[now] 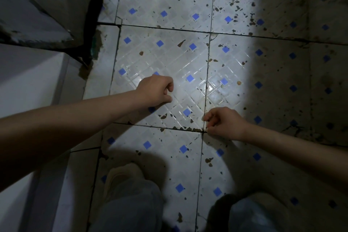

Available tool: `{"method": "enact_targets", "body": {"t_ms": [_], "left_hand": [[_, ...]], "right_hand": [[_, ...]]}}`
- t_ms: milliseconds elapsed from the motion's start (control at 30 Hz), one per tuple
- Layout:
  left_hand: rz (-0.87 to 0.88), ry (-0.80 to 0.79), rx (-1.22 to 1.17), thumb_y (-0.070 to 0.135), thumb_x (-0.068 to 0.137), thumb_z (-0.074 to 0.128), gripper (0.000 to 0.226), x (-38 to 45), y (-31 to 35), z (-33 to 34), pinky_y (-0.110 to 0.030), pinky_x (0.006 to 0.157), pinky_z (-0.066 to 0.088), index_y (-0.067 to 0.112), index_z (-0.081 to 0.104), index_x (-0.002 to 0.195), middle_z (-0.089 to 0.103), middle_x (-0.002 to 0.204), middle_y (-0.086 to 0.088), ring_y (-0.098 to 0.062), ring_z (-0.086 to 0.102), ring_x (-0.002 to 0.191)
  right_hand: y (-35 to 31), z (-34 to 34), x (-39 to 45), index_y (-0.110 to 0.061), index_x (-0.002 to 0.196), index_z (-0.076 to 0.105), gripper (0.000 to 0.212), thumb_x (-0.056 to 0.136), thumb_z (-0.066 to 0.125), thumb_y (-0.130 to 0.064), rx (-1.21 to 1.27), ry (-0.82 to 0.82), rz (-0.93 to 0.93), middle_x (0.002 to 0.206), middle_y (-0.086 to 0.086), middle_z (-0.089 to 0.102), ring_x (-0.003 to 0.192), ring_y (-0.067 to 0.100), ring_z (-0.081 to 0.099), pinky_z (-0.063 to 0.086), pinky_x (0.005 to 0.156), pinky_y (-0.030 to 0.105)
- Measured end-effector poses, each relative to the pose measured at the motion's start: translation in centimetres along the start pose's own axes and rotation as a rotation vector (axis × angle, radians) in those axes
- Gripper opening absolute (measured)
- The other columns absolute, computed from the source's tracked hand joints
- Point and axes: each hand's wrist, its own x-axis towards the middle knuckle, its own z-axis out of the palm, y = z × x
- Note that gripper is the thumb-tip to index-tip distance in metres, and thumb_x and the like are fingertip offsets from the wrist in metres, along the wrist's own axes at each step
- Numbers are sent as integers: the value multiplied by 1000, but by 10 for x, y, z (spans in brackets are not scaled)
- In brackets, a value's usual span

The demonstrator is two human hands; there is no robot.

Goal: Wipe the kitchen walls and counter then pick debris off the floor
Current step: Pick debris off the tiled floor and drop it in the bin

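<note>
Floor-picking step. Debris [194,129] – dark flakes along grout line, lower centre of floor [169,2]. Right hand [224,123] fingers pinching there, piece too small to confirm. Left hand [156,90] curled, seems holding pale bit. Flakes probably thin, brittle, stuck – lift by edge.

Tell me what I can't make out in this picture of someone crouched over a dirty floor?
- Head view: whether the left hand holds anything; its curled fingers cover the palm.
- What the right hand pinches at the tile joint: too small.
- The floor at right: lost in shadow.
- The feet: hidden by knees and darkness.
</note>
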Motion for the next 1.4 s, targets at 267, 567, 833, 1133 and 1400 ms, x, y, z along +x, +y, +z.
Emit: {"method": "enact_targets", "body": {"t_ms": [267, 567, 833, 1133, 1400], "left_hand": [[43, -47, 148, 24, 89, 58, 11, 3, 6, 0, -28, 68, 39, 19, 51, 83, 53, 81, 4, -17, 52, 77], [107, -72, 201, 14, 93, 43, 15, -25, -4, 13, -30, 62, 32, 17, 48, 79, 46, 67, 7, -18, 47, 67], [-72, -132, -159, 6, 94, 39, 22, -68, -14, 18, -25, 71, 42, 13, 56, 82, 58, 79, 0, -15, 53, 74], [70, -167, -106, 26, 84, 66, 16, -90, 3, 27, -12, 51, 27, 22, 55, 95, 38, 63, 18, 2, 39, 56], [132, -146, 19, 27, 85, 64, 12, -72, 7, 39, -19, 53, 29, 20, 61, 94, 40, 62, 15, -3, 40, 58]], "right_hand": [[-2, 0, -1, -19, 100, 65, 25, 79, 65, -4, 13, 8, -5, 85, -4, 66, 84, 11, 65, 52, 84, 24], [-12, 13, 4, -15, 102, 66, 26, 79, 66, -3, -15, -6, -12, 87, 0, 70, 87, 11, 65, 47, 93, 26], [-40, 33, 15, -14, 102, 66, 26, 78, 66, -3, -60, -80, -102, 92, 3, 67, 91, 16, 65, 51, 87, 28], [-23, 22, 12, -15, 101, 67, 26, 77, 69, -5, -64, -3, -44, 87, 0, 71, 84, 11, 66, 50, 89, 27], [-13, 25, 4, -13, 101, 66, 26, 78, 68, -1, -41, -21, -6, 89, -1, 68, 81, 10, 64, 51, 89, 29]]}}
